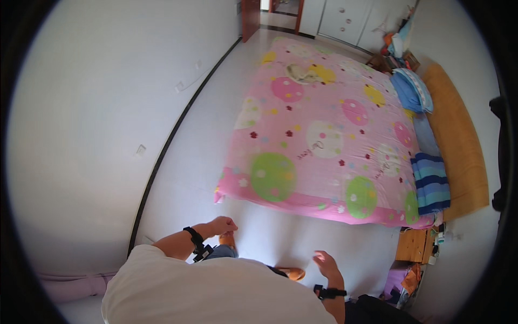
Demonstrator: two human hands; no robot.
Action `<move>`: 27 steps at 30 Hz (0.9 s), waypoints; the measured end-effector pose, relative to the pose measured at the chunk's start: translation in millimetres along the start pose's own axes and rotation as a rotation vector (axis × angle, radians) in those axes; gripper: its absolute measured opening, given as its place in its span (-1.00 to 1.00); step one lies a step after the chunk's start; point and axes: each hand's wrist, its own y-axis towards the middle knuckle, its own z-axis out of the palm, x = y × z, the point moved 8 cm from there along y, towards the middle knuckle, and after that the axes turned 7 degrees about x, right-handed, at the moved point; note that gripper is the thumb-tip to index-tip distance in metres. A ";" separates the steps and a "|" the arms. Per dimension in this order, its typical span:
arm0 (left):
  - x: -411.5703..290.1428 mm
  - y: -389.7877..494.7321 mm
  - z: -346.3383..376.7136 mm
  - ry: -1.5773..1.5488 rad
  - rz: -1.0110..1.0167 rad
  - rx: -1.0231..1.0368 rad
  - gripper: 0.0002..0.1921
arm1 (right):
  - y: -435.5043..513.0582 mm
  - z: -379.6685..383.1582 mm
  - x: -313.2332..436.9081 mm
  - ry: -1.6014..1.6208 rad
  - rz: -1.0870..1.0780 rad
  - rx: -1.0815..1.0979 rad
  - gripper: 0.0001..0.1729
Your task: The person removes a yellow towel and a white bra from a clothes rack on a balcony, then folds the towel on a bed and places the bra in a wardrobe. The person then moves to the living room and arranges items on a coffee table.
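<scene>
My left hand [221, 226] hangs over the floor near the foot corner of the bed, fingers curled together, with nothing visible in it. Lower right, my right hand [327, 264] is loosely bent above the floor, fingers a little apart and holding nothing. Neither hand touches the bed. A pink bedspread [315, 105] with coloured circles and flowers covers the bed before me. On its far part lies a small crumpled pale cloth [298, 75]. A folded blue striped blanket [431, 184] and stacked blue bedding [410, 91] rest along the headboard side.
An orange-brown headboard [457, 146] stands along the right wall. Near it is a wooden nightstand [412, 245], with a purple box [394, 281] beside it. A white wall [81, 121] with sockets runs along the left. A red-brown door [251, 18] stands open at the far end, near white wardrobe doors [344, 18].
</scene>
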 end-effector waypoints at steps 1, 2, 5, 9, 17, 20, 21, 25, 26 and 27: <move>7.2 -13.7 -31.8 0.017 -0.026 -0.024 -0.76 | 23.6 32.9 30.9 0.035 0.004 0.114 -0.49; 10.1 -27.4 -63.6 0.034 -0.025 -0.072 -0.72 | 42.1 55.4 63.0 -0.042 0.005 0.195 -0.49; 10.7 -45.7 -154.7 -0.116 0.013 -0.190 -0.76 | 108.5 100.7 163.3 -0.303 -0.075 0.319 -0.51; 27.0 -81.2 -249.6 -0.231 0.072 -0.334 -0.79 | 159.0 91.0 263.0 -0.237 -0.187 0.182 -0.52; 222.9 -137.8 -374.0 -0.475 -0.018 -0.670 -0.83 | 323.1 83.8 364.8 -0.347 -0.200 0.222 -0.51; 330.0 -191.4 -364.8 -0.652 -0.248 -0.755 -0.90 | 392.9 94.5 419.7 -0.393 -0.258 0.228 -0.54; 357.3 -205.1 -353.5 -0.832 -0.307 -0.814 -0.92 | 414.2 102.3 443.5 -0.405 -0.314 0.235 -0.55; 384.9 -209.4 -351.9 -0.984 -0.575 -0.830 -0.90 | 493.8 125.1 528.8 -0.436 -0.410 0.236 -0.58; 377.0 -197.8 -361.1 -0.994 -0.579 -0.820 -0.89 | 513.5 134.1 551.8 -0.431 -0.452 0.230 -0.59; 367.4 -186.8 -375.2 -0.990 -0.574 -0.805 -0.88 | 534.6 142.0 572.8 -0.441 -0.469 0.215 -0.59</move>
